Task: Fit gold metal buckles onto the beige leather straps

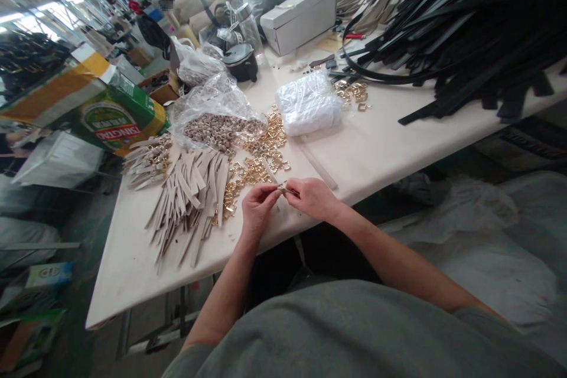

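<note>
The grey shirt (354, 331) is nearest; ahead, the left hand (257, 207) and right hand (312, 196) pinch a small piece (283, 190) between their fingertips, its kind too small to tell. It looks light and fiddly, best held by its ends. Gold buckles (254, 170) lie just beyond the grip, beige strips (190, 180) left of it.
</note>
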A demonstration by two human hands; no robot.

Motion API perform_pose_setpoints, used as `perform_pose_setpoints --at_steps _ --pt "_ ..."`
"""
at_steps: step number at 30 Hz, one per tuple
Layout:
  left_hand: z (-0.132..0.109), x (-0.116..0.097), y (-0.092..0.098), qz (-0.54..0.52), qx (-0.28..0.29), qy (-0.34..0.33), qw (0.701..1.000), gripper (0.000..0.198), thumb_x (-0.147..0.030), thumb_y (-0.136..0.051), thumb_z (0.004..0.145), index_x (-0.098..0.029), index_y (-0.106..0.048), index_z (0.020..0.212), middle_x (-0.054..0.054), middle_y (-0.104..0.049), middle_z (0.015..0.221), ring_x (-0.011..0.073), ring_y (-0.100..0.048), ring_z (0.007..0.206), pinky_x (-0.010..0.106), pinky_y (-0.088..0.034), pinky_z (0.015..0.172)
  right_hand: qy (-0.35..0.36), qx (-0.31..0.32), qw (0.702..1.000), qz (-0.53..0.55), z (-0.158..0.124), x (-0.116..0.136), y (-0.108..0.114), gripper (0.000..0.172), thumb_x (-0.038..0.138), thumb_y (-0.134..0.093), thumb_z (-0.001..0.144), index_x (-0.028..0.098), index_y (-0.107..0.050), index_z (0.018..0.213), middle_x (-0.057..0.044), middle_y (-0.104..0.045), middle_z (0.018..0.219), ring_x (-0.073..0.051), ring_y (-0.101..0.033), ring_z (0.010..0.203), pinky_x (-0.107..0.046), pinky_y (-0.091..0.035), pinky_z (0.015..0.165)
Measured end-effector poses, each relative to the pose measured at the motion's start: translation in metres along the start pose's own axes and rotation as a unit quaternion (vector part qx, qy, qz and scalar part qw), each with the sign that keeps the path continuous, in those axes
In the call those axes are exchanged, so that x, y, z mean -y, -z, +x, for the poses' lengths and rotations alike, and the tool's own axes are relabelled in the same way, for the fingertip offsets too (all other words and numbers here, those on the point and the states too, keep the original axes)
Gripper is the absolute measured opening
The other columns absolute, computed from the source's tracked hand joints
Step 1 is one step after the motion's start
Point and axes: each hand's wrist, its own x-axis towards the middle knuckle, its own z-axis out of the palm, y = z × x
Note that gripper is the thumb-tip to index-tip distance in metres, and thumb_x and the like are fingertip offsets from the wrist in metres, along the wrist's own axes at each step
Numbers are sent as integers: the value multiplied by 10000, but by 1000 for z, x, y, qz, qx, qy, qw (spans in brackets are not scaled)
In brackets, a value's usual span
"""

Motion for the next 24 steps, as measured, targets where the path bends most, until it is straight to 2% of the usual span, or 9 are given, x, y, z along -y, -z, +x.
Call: perform_pose_setpoints --at_steps 3,5,8,13,20,22,24 --pt "0 3 0 39 1 -48 998 172 -286 -833 701 -199 -771 836 41 -726 845 170 -671 821 306 -534 790 -13 0 1000 -9 0 1 -2 176 284 -559 934 192 -692 864 -63 -727 782 -190 -620 718 -290 -284 629" --pt "0 3 0 56 5 -56 997 163 -285 -828 709 -203 -779 841 47 -729 857 177 -671 840 313 -531 808 -2 -2 1000 10 0 -1 -2 163 275 -569 930 189 -690 861 -63 -727 785 -191 -626 726 -285 -301 635" --pt "0 2 1 51 17 -48 997 174 -301 -825 715 -206 -783 854 50 -737 855 181 -677 825 317 -537 791 30 4 994 107 -1 -9 -1 133 248 -574 937 183 -676 883 -31 -714 742 -166 -624 694 -262 -349 650" --pt "0 1 0 58 13 -64 996 155 -300 -810 742 -216 -789 871 46 -737 861 173 -671 824 310 -532 784 68 48 963 256 -2 -19 -1 134 202 -514 956 171 -639 994 -1 -692 732 -135 -633 653 -239 -428 661" --pt "-1 -1 -8 119 49 -85 988 106 -281 -793 760 -231 -799 853 36 -716 831 159 -643 751 280 -510 684 97 49 967 229 -5 -16 2 189 77 -457 902 165 -601 986 -33 -683 818 -159 -629 751 -258 -448 727" --pt "-1 -2 -8 122 54 -89 987 101 -274 -773 775 -238 -799 866 40 -726 848 170 -657 782 292 -521 715 97 37 970 220 -5 -14 3 141 115 -494 907 166 -611 966 -43 -688 856 -169 -629 790 -265 -440 745" --pt "-1 -2 -7 120 67 -91 986 125 -265 -751 791 -241 -796 905 50 -740 891 187 -673 842 311 -531 764 67 9 973 219 -5 -11 1 96 211 -541 935 171 -628 946 -38 -691 831 -172 -628 776 -264 -428 719"
